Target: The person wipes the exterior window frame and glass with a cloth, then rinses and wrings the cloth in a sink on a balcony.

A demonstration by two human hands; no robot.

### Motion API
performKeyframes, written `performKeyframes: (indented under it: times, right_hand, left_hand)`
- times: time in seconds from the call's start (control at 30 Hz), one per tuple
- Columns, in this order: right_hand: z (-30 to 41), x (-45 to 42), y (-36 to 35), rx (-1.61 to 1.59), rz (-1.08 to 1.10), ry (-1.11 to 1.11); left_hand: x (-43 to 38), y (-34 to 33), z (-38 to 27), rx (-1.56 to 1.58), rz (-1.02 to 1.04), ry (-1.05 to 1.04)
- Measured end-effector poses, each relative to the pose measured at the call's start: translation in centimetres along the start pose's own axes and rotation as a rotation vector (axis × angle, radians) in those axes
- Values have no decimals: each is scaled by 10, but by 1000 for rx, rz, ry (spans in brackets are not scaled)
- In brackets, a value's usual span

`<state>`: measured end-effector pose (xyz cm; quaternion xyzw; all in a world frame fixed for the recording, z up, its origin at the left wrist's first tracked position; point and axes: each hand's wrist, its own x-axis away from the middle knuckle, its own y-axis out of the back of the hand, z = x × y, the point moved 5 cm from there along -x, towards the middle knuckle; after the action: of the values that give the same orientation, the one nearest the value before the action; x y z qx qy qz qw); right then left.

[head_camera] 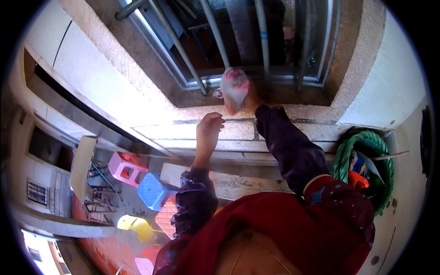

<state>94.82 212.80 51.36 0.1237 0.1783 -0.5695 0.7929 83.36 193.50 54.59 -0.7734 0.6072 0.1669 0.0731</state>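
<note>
A white cloth with pink and red patches [235,87] is bunched in my right hand [252,98], close to the foot of a metal window bar [215,34]. The cloth hides most of that hand's fingers. Below it lies the rough stone window sill [295,110]. My left hand [209,128], its fingers loosely curled, is raised in front of the wall under the sill, holding nothing. Behind the bars stands a glass window with a silvery frame [309,79].
At the right stands a green woven basket [388,172] with a red item and other things inside. A wooden bench [240,182] runs below the wall. Pink [125,168], blue [151,190] and yellow plastic stools [141,228] stand at the lower left.
</note>
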Motion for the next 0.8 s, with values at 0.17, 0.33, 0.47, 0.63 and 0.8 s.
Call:
performKeyframes:
  times: [0.17, 0.33, 0.47, 0.63, 0.8]
  right_hand:
    - [107, 11, 33, 31, -54, 474]
    - [241, -100, 107, 374, -354, 914]
    - [256, -110, 110, 670, -576, 1037]
    - [131, -46, 92, 17, -340, 744]
    - [43, -33, 118, 602, -231, 449]
  left_hand:
    - [-30, 30, -8, 138, -21, -70]
    - [-124, 12, -75, 100, -50, -318]
    - [-212, -30, -139, 14, -73, -598]
    - [-260, -27, -127, -25, -104, -368]
    - [-274, -54, -94, -16, -418, -362]
